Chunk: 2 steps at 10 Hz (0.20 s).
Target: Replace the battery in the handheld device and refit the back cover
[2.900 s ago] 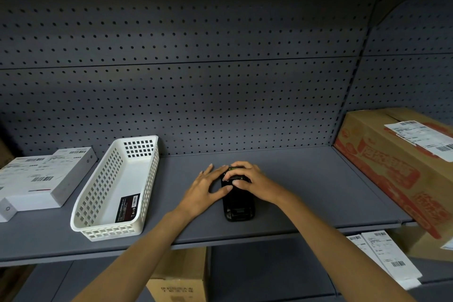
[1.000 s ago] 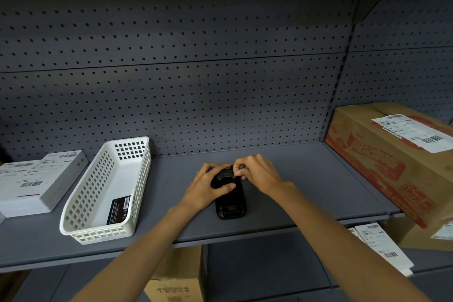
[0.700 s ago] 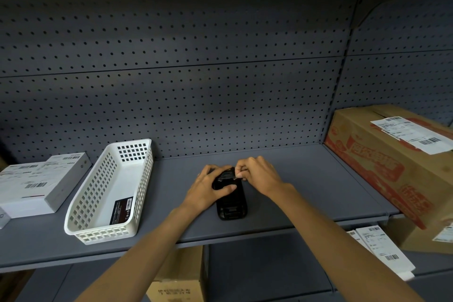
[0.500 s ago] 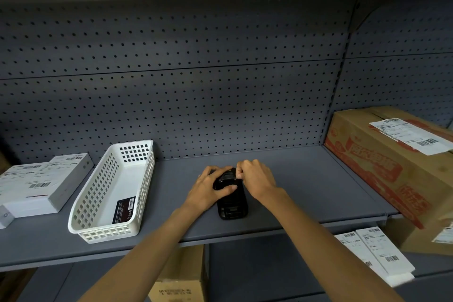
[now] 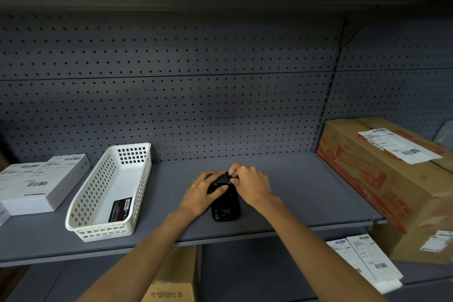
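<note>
A black handheld device [image 5: 225, 206] lies flat on the grey shelf [image 5: 306, 191], its long axis pointing away from me. My left hand [image 5: 203, 194] grips its far left side, thumb across the top. My right hand [image 5: 250, 186] has its fingertips pinched on the device's far end, where a small black part sits; I cannot tell if that part is the cover or a latch. A black battery [image 5: 120, 209] with a white label lies in the white perforated basket [image 5: 85, 208] to the left.
A white labelled box [image 5: 36, 184] lies at the far left of the shelf. A large cardboard carton [image 5: 392, 179] with a shipping label fills the right end. Pegboard backs the shelf. Below are a small carton [image 5: 171, 284] and white labelled packets [image 5: 362, 262].
Both hands have stayed on the device. Since 2.9 s ago the left hand closed from lying flat to gripping the far end, and the right fingers moved into a pinch there.
</note>
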### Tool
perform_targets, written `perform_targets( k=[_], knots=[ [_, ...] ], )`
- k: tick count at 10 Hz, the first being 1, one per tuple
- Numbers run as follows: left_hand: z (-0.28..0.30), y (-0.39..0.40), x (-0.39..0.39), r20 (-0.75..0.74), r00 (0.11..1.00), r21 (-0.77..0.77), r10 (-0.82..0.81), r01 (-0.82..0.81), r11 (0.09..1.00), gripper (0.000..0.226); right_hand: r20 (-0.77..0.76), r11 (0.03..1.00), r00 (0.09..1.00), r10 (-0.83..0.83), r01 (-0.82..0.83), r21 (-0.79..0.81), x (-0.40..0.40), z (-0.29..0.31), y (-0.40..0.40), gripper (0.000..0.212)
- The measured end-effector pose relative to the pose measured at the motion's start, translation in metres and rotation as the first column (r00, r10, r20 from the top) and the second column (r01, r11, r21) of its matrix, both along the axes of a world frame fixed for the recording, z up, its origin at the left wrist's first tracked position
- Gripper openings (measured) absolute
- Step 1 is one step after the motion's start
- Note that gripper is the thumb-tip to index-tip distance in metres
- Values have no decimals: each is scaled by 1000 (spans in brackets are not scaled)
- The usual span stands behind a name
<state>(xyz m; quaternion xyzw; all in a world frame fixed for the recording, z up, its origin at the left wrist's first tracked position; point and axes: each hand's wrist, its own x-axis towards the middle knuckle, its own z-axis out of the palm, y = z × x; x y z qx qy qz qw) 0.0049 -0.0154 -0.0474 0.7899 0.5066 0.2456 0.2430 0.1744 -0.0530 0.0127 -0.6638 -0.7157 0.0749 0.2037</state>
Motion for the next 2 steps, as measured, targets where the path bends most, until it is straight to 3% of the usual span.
perform_targets(
  k=[2],
  knots=[
    [21, -15, 4, 108, 993, 85, 54, -64, 994, 37, -99, 997, 993, 71, -71, 8, 2, 11, -10, 15]
  ],
)
